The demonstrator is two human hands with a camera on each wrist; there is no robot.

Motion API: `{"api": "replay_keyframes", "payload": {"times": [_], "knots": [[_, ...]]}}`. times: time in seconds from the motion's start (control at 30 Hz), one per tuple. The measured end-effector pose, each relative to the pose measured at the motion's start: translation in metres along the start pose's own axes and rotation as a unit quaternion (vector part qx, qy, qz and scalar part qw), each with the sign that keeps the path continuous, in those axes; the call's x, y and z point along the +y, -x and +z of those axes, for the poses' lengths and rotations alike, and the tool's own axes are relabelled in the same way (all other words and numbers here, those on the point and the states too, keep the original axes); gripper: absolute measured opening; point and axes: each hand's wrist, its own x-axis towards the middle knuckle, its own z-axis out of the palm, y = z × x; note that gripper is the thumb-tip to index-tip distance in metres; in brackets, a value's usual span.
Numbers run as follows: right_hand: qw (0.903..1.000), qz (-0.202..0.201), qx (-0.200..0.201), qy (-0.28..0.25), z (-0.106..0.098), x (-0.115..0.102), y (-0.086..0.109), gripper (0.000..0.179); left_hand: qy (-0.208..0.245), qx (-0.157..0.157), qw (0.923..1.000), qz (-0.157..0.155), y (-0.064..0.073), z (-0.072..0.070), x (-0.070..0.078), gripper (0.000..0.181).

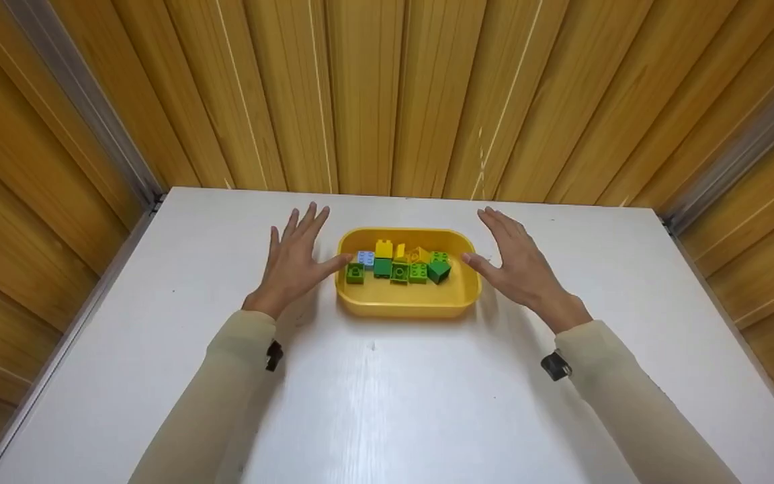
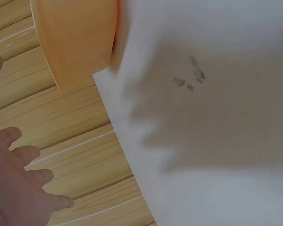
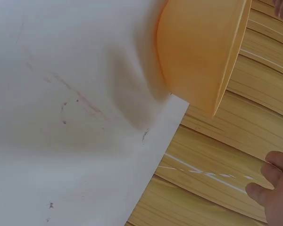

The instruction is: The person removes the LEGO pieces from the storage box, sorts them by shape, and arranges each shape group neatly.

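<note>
A yellow plastic tub (image 1: 407, 310) sits toward the back of the white table. In it lie several toy building bricks: green bricks (image 1: 418, 272) along the front, a light blue brick (image 1: 365, 259) at the left and yellow bricks (image 1: 383, 249) behind. My left hand (image 1: 296, 262) hovers by the tub's left end, fingers spread, thumb near the rim. At the right end my right hand (image 1: 518, 262) mirrors it, its thumb overlapping the rim in the head view. Both hands hold nothing. The wrist views show the tub's outer wall (image 2: 80, 37) close beside each hand.
The white table (image 1: 373, 403) carries small dark marks. Wood-look panels (image 1: 367, 94) rise behind it and on both sides, with metal posts (image 1: 101, 107) at the corners. Small black devices (image 1: 555, 365) are strapped at both wrists.
</note>
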Motion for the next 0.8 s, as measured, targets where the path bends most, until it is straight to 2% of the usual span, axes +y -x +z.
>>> {"api": "replay_keyframes", "payload": {"times": [0.17, 0.33, 0.43, 0.6, 0.8], "knots": [[0.9997, -0.010, 0.000, -0.025, -0.002, -0.005, -0.003, 0.081, 0.056, 0.010, 0.9984, 0.003, -0.006, 0.004, 0.001, 0.096], [0.9989, -0.011, 0.002, -0.046, 0.001, -0.010, -0.009, 0.078, 0.122, 0.005, 0.9922, -0.025, -0.007, 0.008, 0.002, 0.093], [0.9978, -0.018, 0.003, -0.064, 0.006, -0.014, -0.013, 0.076, 0.158, 0.007, 0.9861, -0.049, -0.004, 0.011, 0.002, 0.092], [0.9955, -0.033, 0.008, -0.089, 0.015, -0.017, -0.019, 0.072, 0.213, 0.022, 0.9743, -0.069, 0.000, 0.017, 0.000, 0.090], [0.9936, -0.030, 0.001, -0.109, 0.024, -0.022, -0.021, 0.065, 0.267, 0.020, 0.9586, -0.096, 0.001, 0.029, -0.001, 0.084]]}}
